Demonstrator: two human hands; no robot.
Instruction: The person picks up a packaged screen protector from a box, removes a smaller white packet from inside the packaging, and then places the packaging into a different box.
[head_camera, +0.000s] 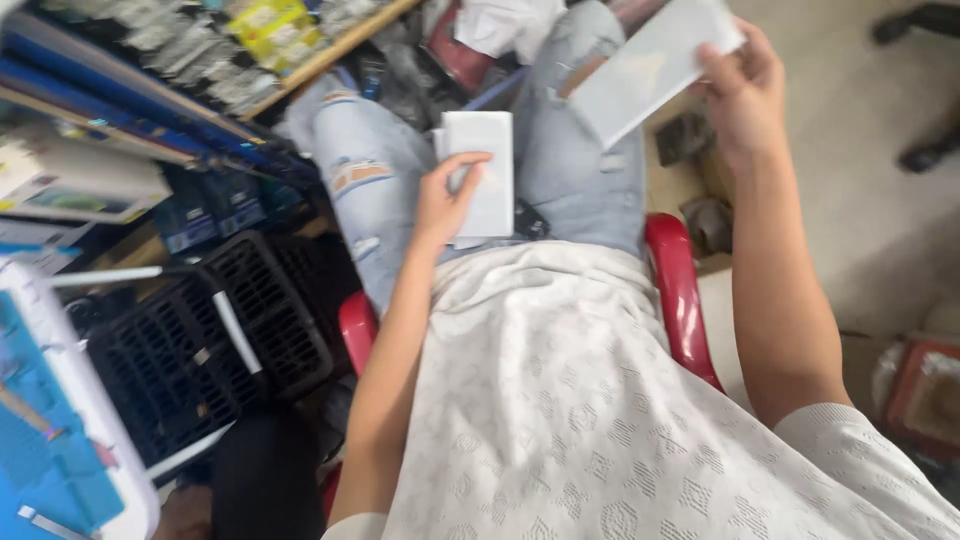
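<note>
Left hand (445, 200): our fingers pinch a small white box (485, 170) on our lap. Right hand (745, 90): closed on a long white box (650, 60), raised past the right knee. We judge both boxes picked up, neither opened nor set down. Seat: red chair (675, 285). Left side: black crates (200, 340), blue mat (40, 440), cluttered shelf (200, 50).

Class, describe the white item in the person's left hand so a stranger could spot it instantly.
Start at the red chair and the pale jeans. The left hand holds a small white box over the lap; unlike the longer grey-white box in the right hand, it is short and upright.
</note>
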